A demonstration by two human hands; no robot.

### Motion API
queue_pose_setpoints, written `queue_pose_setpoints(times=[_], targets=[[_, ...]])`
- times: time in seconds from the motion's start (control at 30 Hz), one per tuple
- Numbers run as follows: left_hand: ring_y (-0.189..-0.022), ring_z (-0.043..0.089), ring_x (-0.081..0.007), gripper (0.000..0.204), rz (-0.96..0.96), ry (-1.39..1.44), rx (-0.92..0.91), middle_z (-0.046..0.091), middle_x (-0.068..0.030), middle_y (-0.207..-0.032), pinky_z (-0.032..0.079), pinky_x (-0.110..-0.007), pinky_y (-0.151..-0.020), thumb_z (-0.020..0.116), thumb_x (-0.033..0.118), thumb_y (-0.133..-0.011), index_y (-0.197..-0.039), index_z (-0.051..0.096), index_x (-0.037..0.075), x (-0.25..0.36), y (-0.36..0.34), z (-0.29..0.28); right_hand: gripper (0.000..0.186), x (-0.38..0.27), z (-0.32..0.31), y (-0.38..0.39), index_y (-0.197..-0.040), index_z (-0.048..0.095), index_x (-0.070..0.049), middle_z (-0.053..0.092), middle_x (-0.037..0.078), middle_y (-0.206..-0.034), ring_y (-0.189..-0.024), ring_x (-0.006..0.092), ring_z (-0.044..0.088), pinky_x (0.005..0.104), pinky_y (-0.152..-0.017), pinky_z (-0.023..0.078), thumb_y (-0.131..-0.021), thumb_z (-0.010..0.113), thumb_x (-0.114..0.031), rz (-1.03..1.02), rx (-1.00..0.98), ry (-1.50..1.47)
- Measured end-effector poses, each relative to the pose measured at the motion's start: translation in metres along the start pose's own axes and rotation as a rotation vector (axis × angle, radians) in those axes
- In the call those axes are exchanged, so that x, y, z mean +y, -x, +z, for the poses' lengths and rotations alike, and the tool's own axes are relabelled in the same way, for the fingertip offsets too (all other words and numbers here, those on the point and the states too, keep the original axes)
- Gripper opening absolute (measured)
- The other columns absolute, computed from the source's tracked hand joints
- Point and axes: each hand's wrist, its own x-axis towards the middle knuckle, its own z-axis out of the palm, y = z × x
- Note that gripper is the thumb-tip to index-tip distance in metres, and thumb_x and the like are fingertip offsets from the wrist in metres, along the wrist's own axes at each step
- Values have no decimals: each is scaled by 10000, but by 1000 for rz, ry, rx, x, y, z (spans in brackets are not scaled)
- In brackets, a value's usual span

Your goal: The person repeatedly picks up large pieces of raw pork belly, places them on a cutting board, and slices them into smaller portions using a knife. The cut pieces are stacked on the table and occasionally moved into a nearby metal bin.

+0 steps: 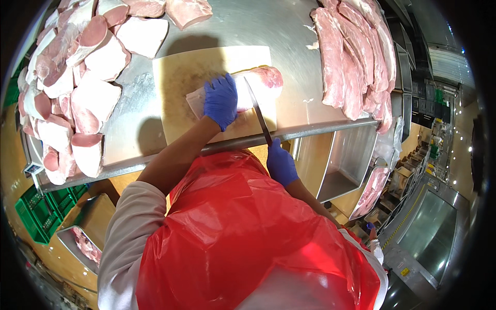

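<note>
A pale piece of raw meat point(271, 81) with a pink end lies on the worn, cream cutting board point(173, 75). My left hand point(221, 101), in a blue glove, presses down on the meat and grips it left of its middle, with the fingers held together. My right hand point(282, 163), also blue-gloved, is closed round the handle of a long, narrow knife point(260, 114). The blade points away from me and lies over the meat, to the right of my left hand. How deep the edge sits in the meat I cannot tell.
Cut meat pieces point(95, 106) are heaped on the left of the steel table point(258, 26). Long meat strips point(336, 62) lie at its right. Below its front edge are a metal tub point(347, 157) on the right and green crates point(39, 212) on the left.
</note>
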Motion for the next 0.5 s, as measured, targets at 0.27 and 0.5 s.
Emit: queue_pose_setpoints(times=[0.27, 0.5], targets=[[-995, 591, -271, 708, -29, -74, 161, 594, -132, -1098, 424, -468, -940, 673, 349, -816, -1381, 474, -27, 1, -7, 27, 135, -36, -1, -150, -1033, 488, 20, 636, 250, -781, -692, 442, 648, 503, -615, 536, -905, 505, -19, -345, 241, -30], [-1001, 649, -365, 800, -59, 350, -9, 654, -203, -1058, 496, -520, -862, 780, 539, -659, -1189, 556, -17, -51, -12, -18, 222, 37, 31, -48, -1181, 478, -49, 656, 265, -844, -790, 461, 663, 543, -646, 510, -961, 457, -75, -198, 33, -57]])
